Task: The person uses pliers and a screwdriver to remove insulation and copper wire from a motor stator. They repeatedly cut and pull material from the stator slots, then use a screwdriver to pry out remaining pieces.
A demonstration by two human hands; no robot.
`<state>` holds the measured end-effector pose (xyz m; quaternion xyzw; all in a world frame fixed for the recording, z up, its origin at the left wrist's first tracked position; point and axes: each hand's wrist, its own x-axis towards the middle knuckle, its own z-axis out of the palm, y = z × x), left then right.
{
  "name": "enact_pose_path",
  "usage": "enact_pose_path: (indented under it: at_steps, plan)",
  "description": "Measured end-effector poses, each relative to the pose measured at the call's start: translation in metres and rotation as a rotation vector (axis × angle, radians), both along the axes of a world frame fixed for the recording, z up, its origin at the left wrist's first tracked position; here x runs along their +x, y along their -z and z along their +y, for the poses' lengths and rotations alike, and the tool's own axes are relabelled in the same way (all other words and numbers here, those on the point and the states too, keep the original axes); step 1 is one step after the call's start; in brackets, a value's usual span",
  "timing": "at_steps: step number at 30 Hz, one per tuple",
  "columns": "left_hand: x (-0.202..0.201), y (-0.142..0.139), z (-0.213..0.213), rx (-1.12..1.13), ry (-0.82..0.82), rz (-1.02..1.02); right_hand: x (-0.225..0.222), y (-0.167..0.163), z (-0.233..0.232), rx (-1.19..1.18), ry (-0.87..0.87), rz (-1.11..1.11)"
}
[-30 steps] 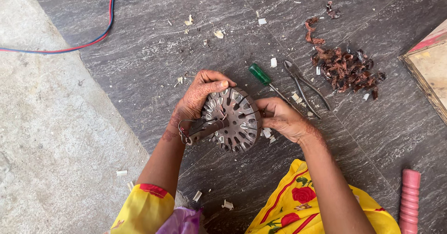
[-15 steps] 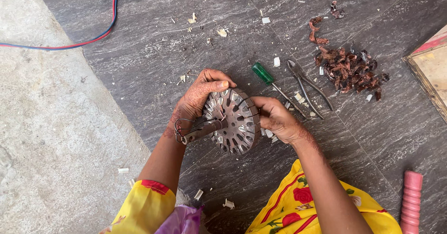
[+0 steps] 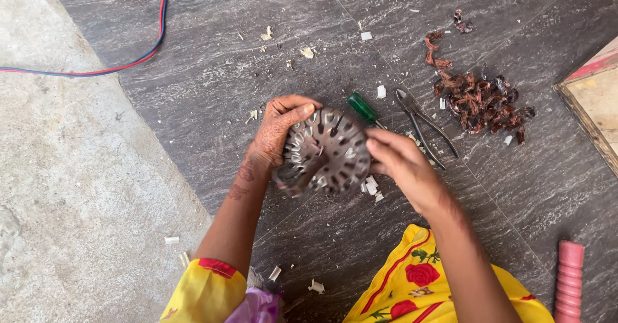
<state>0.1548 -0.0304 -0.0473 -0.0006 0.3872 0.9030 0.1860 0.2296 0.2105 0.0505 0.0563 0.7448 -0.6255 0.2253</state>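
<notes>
**Slotted metal disc held over a stone floor: items and recent change**

Item 1. Round slotted metal disc [image 3: 328,150], grey-brown, with radial slots around a central hub. It is held above the dark stone floor [image 3: 212,91], gripped from both sides and tilted toward the camera.

Item 2. Left hand [image 3: 280,130]. It is closed around the disc's left rim, thumb laid across the upper edge, fingers wrapped behind.

Item 3. Right hand [image 3: 402,165]. It is closed on the disc's right rim, fingertips pressed to the edge. Whether something small is pinched there cannot be told.

Item 4. Green-handled screwdriver [image 3: 362,107], lying on the floor just behind the disc, partly hidden.

Item 5. Pliers [image 3: 425,127], lying just right of the screwdriver, untouched.

Item 6. Heap of reddish-brown wire scraps [image 3: 479,98], well apart to the right.

Item 7. Pale chips [image 3: 371,184], scattered beneath the disc and across the floor.

Item 8. Red and blue cable [image 3: 116,65], upper left; pink ribbed handle [image 3: 569,281], lower right; wooden board [image 3: 599,98], right edge.

Change noted: compared with a second ago, the right hand has been brought from beside the disc onto its rim, and the disc has been turned slightly. A two-handed grip is thus judged established; both tools remain unused.
</notes>
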Motion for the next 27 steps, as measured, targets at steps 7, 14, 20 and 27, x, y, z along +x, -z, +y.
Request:
enact_pose_path:
  at_steps: [7,14,20,27]
  plan:
    - [0.0,-0.007,0.004,-0.08,-0.014,0.029,0.007,0.013,-0.029,0.269,0.115,0.259]
    - [0.0,-0.008,0.004,-0.105,-0.016,0.042,0.005,0.006,-0.045,0.732,0.104,0.511]
    - [0.001,-0.01,0.003,-0.169,0.015,0.058,-0.001,0.001,-0.052,0.629,0.164,0.257]
    - [0.003,-0.015,0.003,-0.182,0.043,0.048,-0.009,0.008,-0.034,0.259,0.08,0.09]
